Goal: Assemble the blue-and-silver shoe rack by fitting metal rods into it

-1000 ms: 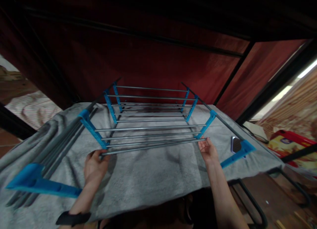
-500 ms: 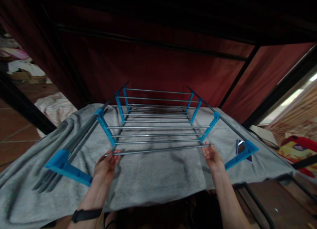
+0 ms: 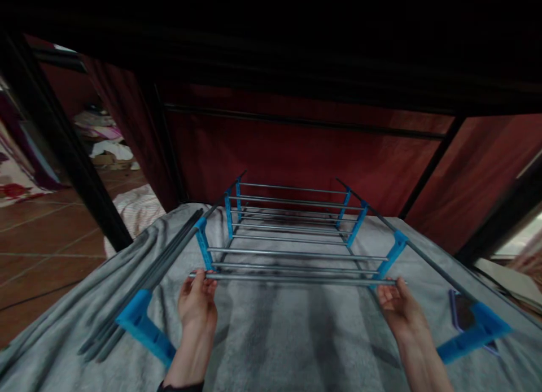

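One rod (image 3: 296, 279) spans six o'clock, pinched near its ends by your left hand (image 3: 197, 306) at seven and right hand (image 3: 401, 309) at four. Uneven lifting could knock it against the rack (image 3: 296, 253) toward twelve; a slack fingertip grip might drop one end.

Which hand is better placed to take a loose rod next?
Likely the left hand: the loose rods lie on its side; the right hand is farther across. Both hold one long rod.

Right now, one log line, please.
left hand: holds grey metal rod, left end; right hand: holds right end; rod: crosswise, near side of blue-bracketed grey metal rack
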Available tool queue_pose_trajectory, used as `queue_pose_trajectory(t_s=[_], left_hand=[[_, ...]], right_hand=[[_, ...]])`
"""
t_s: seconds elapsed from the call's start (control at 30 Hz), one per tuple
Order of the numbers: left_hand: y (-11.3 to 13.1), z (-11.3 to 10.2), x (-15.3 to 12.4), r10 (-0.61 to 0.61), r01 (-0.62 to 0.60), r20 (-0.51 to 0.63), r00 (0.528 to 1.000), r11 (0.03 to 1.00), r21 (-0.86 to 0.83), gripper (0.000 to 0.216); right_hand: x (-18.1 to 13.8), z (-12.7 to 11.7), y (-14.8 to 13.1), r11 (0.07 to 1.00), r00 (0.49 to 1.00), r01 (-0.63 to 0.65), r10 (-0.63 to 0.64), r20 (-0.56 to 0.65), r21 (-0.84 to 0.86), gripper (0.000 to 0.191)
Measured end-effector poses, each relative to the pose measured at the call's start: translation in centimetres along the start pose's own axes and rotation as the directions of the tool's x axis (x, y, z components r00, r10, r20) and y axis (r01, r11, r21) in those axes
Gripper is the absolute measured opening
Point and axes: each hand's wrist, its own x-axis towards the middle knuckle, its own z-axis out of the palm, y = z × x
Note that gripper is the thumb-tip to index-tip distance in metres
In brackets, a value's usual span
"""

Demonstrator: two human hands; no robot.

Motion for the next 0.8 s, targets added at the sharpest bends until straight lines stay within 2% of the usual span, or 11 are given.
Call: queue_pose_trajectory(t_s=[0.2,0.3,0.37,0.47,0.67,0.73,0.8], left_hand=[[0.8,1.3,-0.5,-0.013,0.013,0.032,0.999,1.0,-0.007,0.012],[1.3,2.0,-1.2,0.008,-0.009,0.024,1.0,1.0,0.024,0.015],[1.5,2.4,-1.8,0.043,-0.043,0.027,0.999,0.999,0.027,0.018],[1.2,2.6,-2.4,0.105,-0.108,0.055,0.993,0.994,0.037,0.026],[-0.7,1.9,-2.4,0.21,-0.229,0.195,0.958,0.97,0.081,0.038],[-1.3,1.7,-2.3,0.267,-0.291,0.214,0.939,0.953,0.086,0.045],[-1.7,1.7,-2.3,0.318,-0.342,0.21,0.924,0.936,0.088,0.05]], right_hand=[[-0.7,3.6,-1.5,0.978,0.972,0.207,-0.208,0.109,0.014,0.01],[-0.9,4.6,-2.1,0.975,0.969,0.223,-0.222,0.11,0.006,0.005],[-0.7,4.6,-2.4,0.978,0.974,0.211,-0.209,0.091,-0.008,0.008],[-0.3,3.5,-2.5,0.979,0.979,0.199,-0.196,0.061,-0.042,0.013],[0.9,-1.5,-1.3,0.962,0.976,0.204,-0.214,-0.035,-0.184,0.039],[1.5,-2.9,-0.8,0.964,0.985,0.156,-0.169,-0.043,-0.213,0.036],[2.3,-3.9,-0.4,0.965,0.99,0.138,-0.142,0.002,-0.223,0.033]])
